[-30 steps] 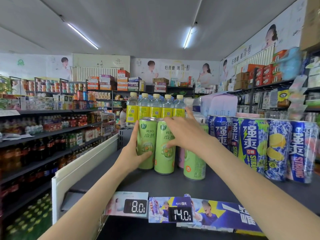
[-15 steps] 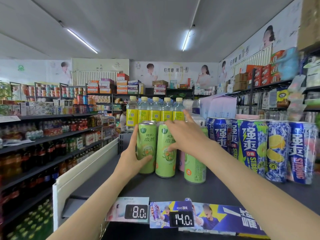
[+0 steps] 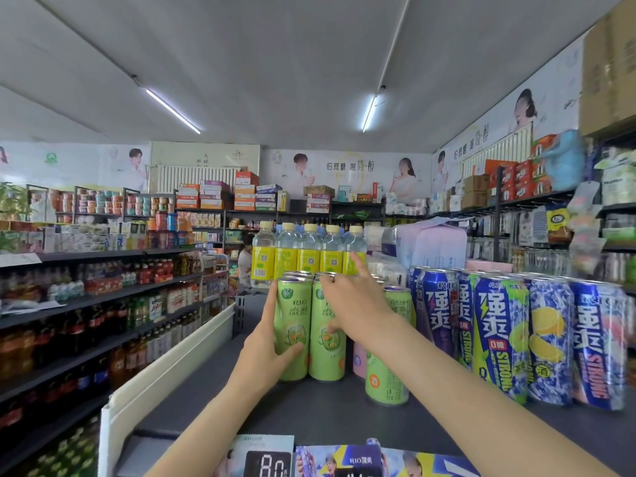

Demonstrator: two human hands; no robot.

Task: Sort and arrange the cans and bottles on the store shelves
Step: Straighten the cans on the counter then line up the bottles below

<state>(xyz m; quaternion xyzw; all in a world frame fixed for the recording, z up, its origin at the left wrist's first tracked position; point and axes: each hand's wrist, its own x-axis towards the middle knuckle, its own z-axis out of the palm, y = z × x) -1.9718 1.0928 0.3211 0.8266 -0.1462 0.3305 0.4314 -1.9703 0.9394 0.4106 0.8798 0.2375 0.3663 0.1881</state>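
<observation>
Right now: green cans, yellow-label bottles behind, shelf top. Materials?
Green cans: likely aluminium, silvery rims, printed satin skin.
Yellow-label bottles: clear plastic, see-through shoulders, pale caps, glossy wrap labels.
Shelf top: dark matte, probably painted metal; cannot confirm.

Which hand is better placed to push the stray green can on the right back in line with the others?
Right. The right hand sits just beside the stray green can, with no grip on anything. The left hand holds the leftmost green can.
</observation>
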